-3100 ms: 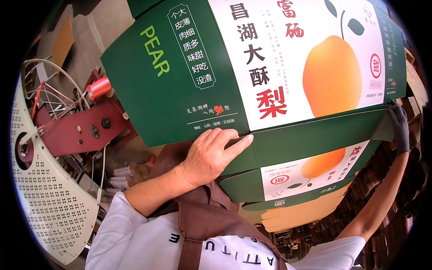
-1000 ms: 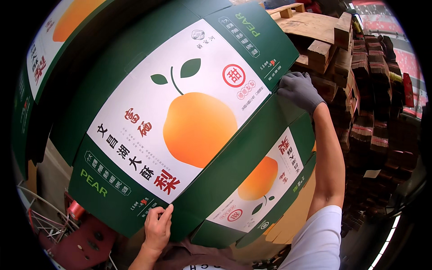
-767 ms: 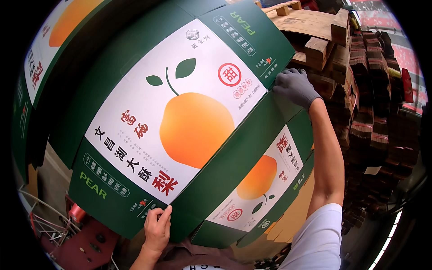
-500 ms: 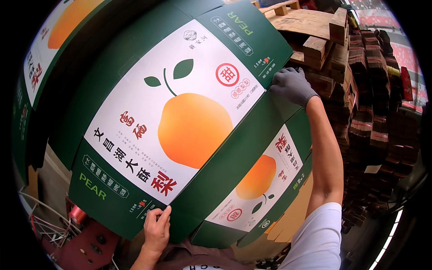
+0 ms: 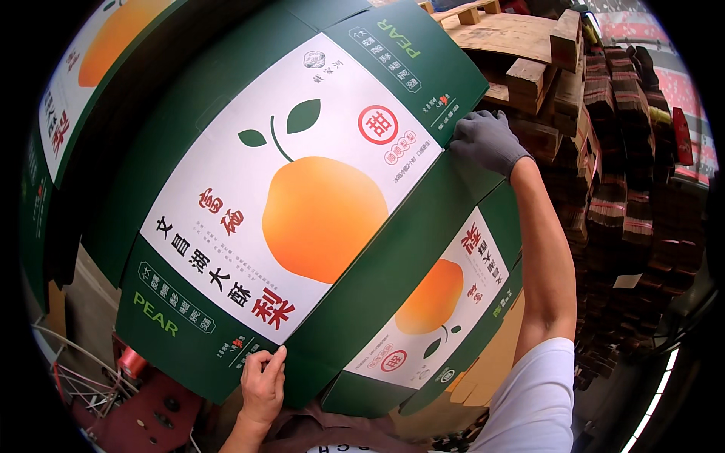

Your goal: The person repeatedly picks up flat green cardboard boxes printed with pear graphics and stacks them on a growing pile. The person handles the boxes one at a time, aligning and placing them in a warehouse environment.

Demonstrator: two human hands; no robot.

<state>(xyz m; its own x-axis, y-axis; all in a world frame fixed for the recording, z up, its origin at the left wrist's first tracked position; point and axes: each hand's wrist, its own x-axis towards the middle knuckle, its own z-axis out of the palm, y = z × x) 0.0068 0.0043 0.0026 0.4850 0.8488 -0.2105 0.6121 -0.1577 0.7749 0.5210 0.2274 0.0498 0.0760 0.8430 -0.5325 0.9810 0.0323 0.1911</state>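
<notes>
A large green printed cardboard sheet (image 5: 408, 219) fills the middle, creased into panels, with a yellow pear on a white field. My bare left hand (image 5: 263, 383) pinches its near edge at a slot between two flaps, thumb on top. My right hand (image 5: 487, 142), in a grey glove, is closed on the far right edge at a similar slot, its fingertips partly hidden. Under the sheet's right side lies another green cardboard piece (image 5: 493, 306) with a smaller pear print, beside brown cardboard (image 5: 487, 366).
On the left stands another green pear-printed cardboard piece (image 5: 113, 45). Wooden pallets (image 5: 502, 38) are at the back right, with tall bundles of folded cardboard (image 5: 608, 204) beyond my right arm. A dark red machine part (image 5: 151, 415) with a red roll (image 5: 132, 362) sits at lower left.
The cardboard sheet has shifted very slightly to the left at its far end, and my gloved right hand has moved with it. My left hand keeps its place.
</notes>
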